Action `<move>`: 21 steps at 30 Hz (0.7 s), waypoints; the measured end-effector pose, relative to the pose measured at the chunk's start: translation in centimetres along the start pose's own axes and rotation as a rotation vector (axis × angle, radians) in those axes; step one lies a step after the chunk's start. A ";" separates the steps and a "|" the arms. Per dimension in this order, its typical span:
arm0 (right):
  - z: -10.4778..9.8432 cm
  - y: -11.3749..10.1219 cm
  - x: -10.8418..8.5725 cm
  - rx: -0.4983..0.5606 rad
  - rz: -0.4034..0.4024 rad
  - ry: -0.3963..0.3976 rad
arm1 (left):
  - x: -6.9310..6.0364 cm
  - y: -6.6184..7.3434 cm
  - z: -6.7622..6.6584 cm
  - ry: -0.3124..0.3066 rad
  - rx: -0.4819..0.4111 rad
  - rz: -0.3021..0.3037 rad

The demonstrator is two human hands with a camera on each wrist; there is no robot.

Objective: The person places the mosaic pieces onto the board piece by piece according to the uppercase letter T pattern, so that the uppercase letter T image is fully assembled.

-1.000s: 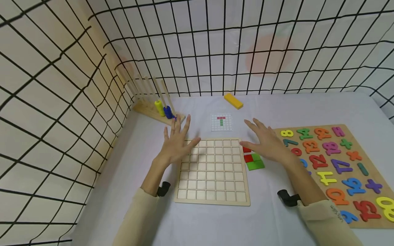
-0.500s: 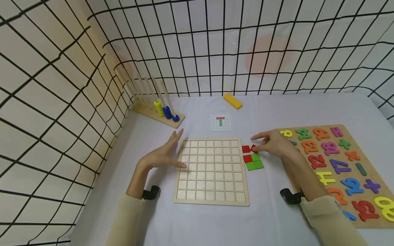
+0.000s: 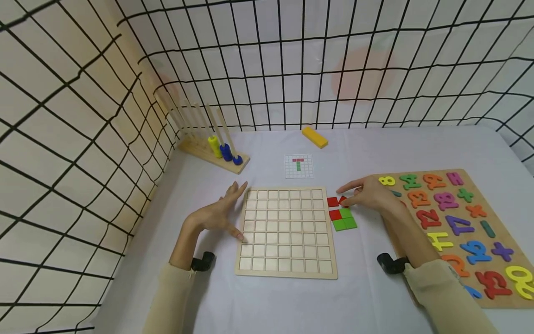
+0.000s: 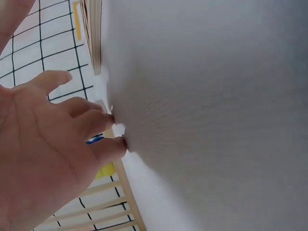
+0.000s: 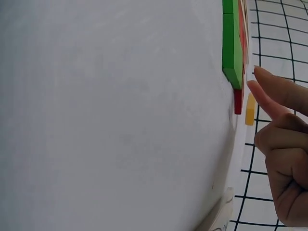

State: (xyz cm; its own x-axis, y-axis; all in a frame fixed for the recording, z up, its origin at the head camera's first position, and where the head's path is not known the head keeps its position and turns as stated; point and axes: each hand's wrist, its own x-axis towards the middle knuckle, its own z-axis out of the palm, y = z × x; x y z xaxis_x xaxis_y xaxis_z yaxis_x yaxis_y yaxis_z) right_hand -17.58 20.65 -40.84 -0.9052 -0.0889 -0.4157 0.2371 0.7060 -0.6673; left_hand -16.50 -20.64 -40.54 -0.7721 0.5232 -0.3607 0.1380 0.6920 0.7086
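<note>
A wooden grid board (image 3: 288, 232) lies on the white cloth. At its left edge my left hand (image 3: 214, 215) has its thumb over the rim and its fingers spread; in the left wrist view, the left hand (image 4: 53, 139) has its fingertips at the cloth. By the board's right edge, my right hand (image 3: 369, 195) reaches to a turned red square tile (image 3: 342, 200), partly hidden. The right wrist view shows the right hand (image 5: 286, 144) with forefinger and thumb extended, the other fingers curled. Beside it lie a red tile (image 3: 332, 202), another red tile (image 3: 335, 215) and green tiles (image 3: 345, 223).
A pattern card (image 3: 298, 166) with a red and green T lies beyond the board. Behind are a yellow block (image 3: 314, 138) and a peg stand (image 3: 200, 153) with yellow and blue beads. A number puzzle board (image 3: 511, 287) lies right; black wire mesh (image 3: 304, 69) encloses the table.
My right hand has come down to the red tiles, its forefinger and thumb drawn closer. My left hand has moved left and lowered to the board's left edge.
</note>
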 end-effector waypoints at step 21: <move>0.7 -0.9 1.2 -0.032 0.026 -0.058 | 0.3 -0.1 0.3 -0.045 0.105 -0.043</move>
State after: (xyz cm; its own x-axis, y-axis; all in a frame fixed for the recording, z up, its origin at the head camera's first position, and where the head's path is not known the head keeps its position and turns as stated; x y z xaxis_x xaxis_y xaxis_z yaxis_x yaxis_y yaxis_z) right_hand -18.66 19.47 -41.18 -0.8765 -0.1099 -0.4686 0.2484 0.7306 -0.6360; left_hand -16.57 -20.43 -40.93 -0.7504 0.5120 -0.4182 0.1711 0.7615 0.6252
